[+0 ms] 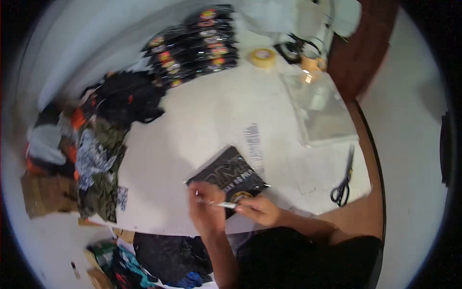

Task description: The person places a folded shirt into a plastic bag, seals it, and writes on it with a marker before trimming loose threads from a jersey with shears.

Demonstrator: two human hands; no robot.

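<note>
Head view: both hands (231, 207) on printed black packet (228, 176), lettering unreadable.

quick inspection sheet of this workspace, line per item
surface: white sheet over a brown table
job's things: black bagged packet flat near the front edge; thin pen-like stick held across both hands
clutter: scissors, tape roll, clear bags, row of black packets, heap of dark garments
grippers: left hand and right hand both grip the stick, fingers closed
cables: nothing seen
surroundings: cardboard and clothes on the floor, blurred
</note>
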